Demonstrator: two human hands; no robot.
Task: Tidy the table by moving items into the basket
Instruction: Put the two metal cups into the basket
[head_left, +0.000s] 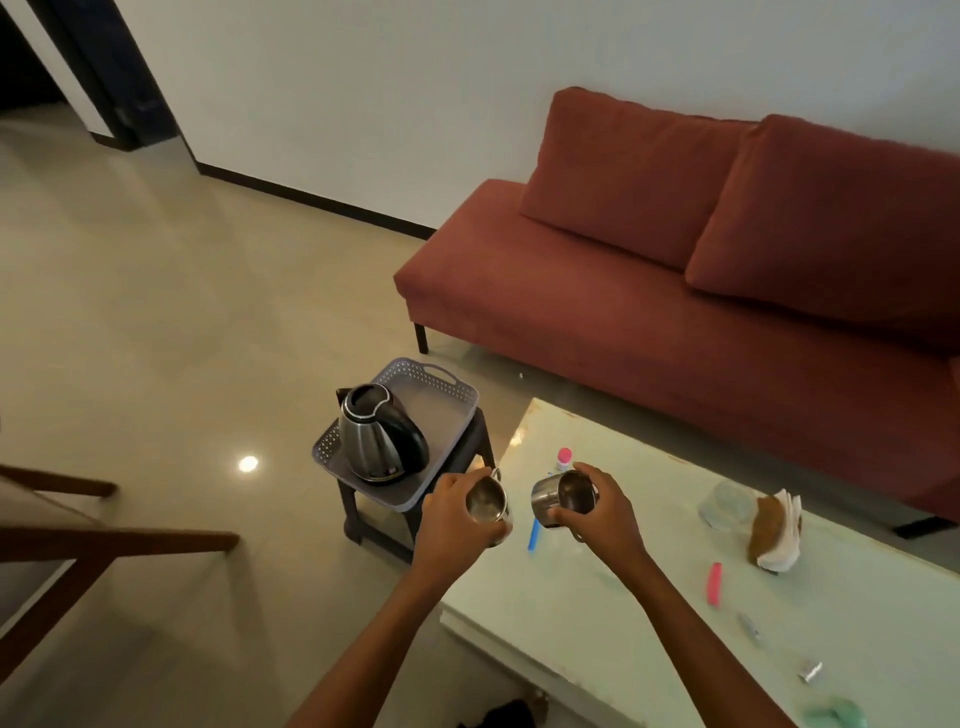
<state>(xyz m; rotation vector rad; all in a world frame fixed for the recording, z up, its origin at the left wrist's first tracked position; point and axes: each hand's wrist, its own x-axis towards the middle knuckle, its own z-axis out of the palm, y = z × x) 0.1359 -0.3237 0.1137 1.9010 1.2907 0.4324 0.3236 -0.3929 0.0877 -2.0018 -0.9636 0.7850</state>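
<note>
fingers (441, 493) of each hand clasp 1 steel cup: left hand (457, 519) near the basket (447, 395), right hand (597, 509) over the table (597, 623). only the kettle (379, 441) is in; pink comb (714, 583), blue stick (534, 535) and more remain.

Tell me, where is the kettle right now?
The kettle stands inside the grey basket on a small dark stool, left of the white table and just beyond the left hand.
</note>
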